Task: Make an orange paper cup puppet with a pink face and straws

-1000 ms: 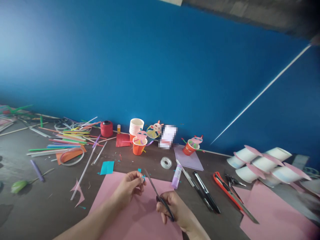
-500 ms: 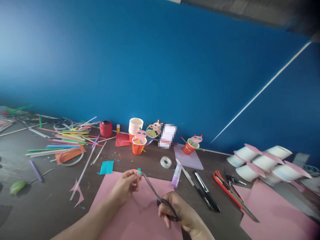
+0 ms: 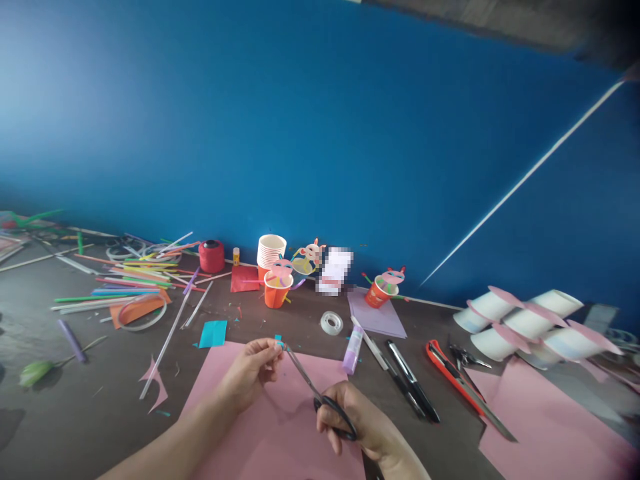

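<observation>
My left hand (image 3: 250, 373) pinches a tiny teal paper scrap (image 3: 280, 345) between thumb and fingertips, over a pink paper sheet (image 3: 280, 433). In my right hand (image 3: 357, 427) are black-handled scissors (image 3: 313, 390), fingers through the loops. The blades point up and left, with their tips at the teal scrap. Both hands hover just above the pink sheet on the dark table (image 3: 100, 400).
A purple glue stick (image 3: 353, 349), tape roll (image 3: 331, 323), pens (image 3: 407, 380) and an orange utility knife (image 3: 453, 377) lie to the right. Orange cups (image 3: 277, 290), a stack of paper cups (image 3: 271, 251) and a red spool (image 3: 211, 255) stand by the blue wall. Coloured straws (image 3: 135, 280) lie left, white cups (image 3: 525, 327) right.
The scissors' tips have swung left to meet the teal scrap, and my right hand has shifted slightly down and right. My left hand stays nearly in place.
</observation>
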The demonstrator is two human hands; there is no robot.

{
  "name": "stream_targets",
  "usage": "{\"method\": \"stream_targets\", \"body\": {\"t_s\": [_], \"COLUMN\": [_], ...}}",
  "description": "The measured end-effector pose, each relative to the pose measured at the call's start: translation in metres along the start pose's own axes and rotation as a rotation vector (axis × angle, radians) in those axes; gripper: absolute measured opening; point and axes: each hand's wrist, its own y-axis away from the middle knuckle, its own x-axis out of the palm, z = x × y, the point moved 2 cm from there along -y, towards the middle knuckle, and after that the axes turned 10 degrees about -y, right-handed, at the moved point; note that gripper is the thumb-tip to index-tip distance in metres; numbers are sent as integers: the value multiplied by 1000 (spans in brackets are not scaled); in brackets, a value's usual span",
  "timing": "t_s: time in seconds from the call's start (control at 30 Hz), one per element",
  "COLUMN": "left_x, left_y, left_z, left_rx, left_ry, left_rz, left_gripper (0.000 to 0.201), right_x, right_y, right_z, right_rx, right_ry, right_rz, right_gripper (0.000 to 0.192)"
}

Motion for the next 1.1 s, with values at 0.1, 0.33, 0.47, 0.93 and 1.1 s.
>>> {"method": "stream_targets", "body": {"t_s": [0.1, 0.33, 0.47, 0.93, 1.1], "left_x": [-1, -2, -1, -2, -1], "left_y": [-1, -1, 0, 0, 2], "left_z": [1, 2, 1, 1, -1], "left_rx": [2, 10, 9, 14, 27], "left_ry": [-1, -12, -8, -47, -84], "left_rz": [3, 15, 20, 9, 16], "left_gripper": [19, 19, 19, 20, 21], "right_x": [0, -1, -1, -3, -5], "right_y": [0, -1, -3, -2, -1], "right_z": [-1, -1, -1, -2, -3], "right_rx": [-18, -13, -11, -7, -1], "right_ry": [-13, -33, -38, -31, -38], "right_rz": [5, -2, 17, 24, 18], "right_gripper": [42, 45, 49, 47, 45]}}
